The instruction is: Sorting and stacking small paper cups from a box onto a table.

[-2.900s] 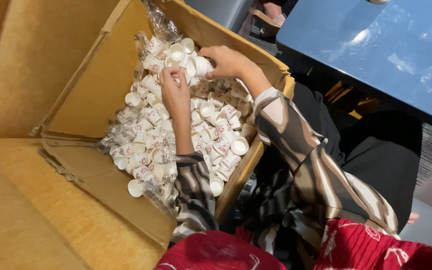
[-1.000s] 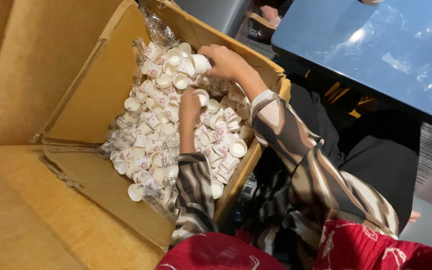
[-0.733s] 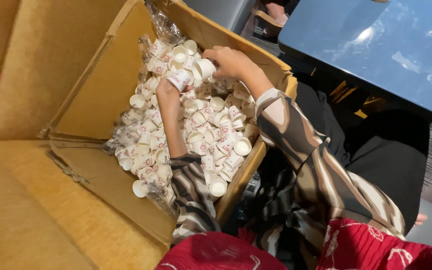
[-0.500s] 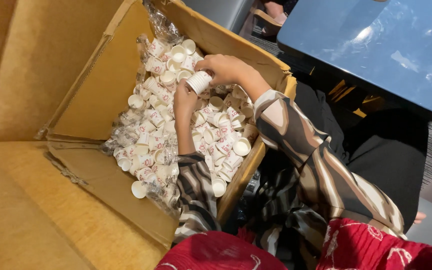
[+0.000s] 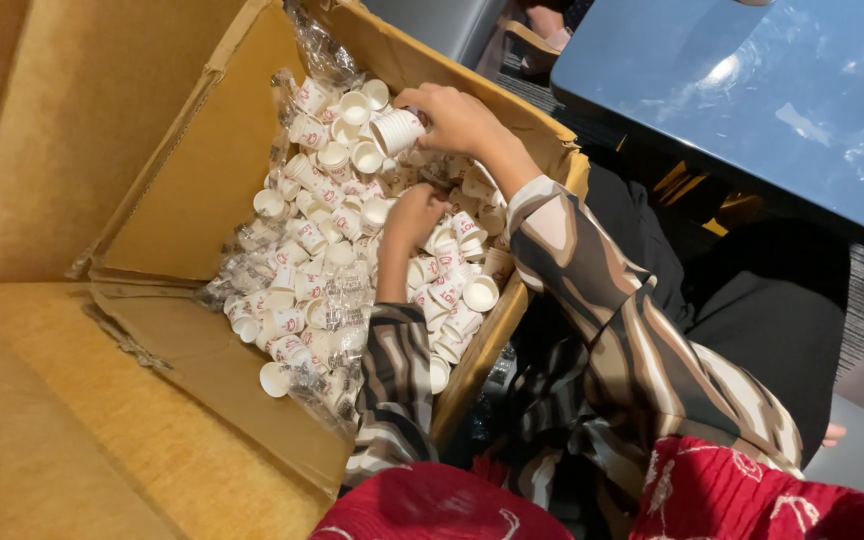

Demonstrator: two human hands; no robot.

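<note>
A large cardboard box [image 5: 182, 180] lies open in front of me, full of several small white paper cups [image 5: 312, 270] with red print, lying in torn clear plastic wrap. My right hand [image 5: 457, 120] is at the far end of the pile and grips a short stack of cups [image 5: 397, 130] held on its side. My left hand [image 5: 412, 215] is down in the middle of the pile, fingers curled among the loose cups; whether it holds one is hidden.
Box flaps [image 5: 202, 370] spread out toward me and to the left. A blue tabletop [image 5: 752, 90] stands at the upper right, dark floor below it. A red patterned cloth [image 5: 652, 490] lies at the bottom edge.
My left hand reached up toward the stack, then dropped back into the middle of the pile. My right hand stays at the far end with the stack of cups.
</note>
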